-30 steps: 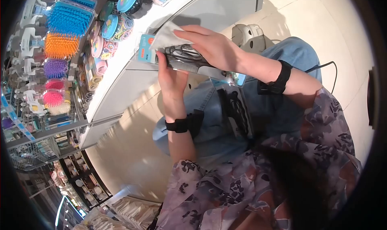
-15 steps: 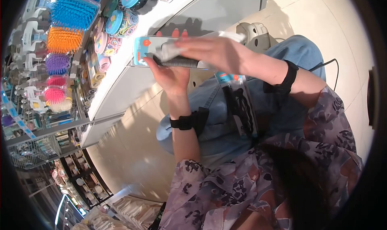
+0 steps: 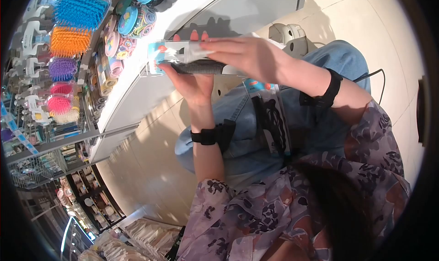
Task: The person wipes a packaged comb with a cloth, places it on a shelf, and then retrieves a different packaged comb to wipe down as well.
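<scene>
The left hand (image 3: 194, 85) grips the comb pack (image 3: 157, 57) from below, near the shelf (image 3: 132, 73). The right hand (image 3: 249, 55) holds a cloth (image 3: 194, 53) pressed on it. Too hard a push may slide the pack out.

Comb pack (image 3: 163, 56) half behind right hand (image 3: 249, 57)

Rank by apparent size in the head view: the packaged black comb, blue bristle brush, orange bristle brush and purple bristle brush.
1. packaged black comb, though it is nearest the camera, so unsure
2. blue bristle brush
3. orange bristle brush
4. purple bristle brush
</scene>
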Demonstrator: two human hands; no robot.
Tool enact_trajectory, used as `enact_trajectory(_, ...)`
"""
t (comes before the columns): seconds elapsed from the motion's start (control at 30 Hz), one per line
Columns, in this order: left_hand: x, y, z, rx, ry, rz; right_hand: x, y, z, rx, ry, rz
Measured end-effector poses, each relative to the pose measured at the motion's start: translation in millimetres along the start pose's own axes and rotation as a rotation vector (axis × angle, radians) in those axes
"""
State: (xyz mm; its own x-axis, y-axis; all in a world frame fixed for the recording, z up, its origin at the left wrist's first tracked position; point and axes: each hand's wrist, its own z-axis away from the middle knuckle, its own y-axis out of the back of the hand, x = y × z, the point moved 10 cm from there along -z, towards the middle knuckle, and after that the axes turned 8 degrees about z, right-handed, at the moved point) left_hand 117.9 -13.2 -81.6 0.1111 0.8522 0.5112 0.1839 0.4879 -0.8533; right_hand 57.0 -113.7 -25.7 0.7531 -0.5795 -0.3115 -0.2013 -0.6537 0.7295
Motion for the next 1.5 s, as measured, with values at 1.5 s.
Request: enact_trajectory(1.5,22.0,33.5,-1.1,0.07,-0.166,0.125,3.5,-12.9,2.8,-0.093,0.074,0.131)
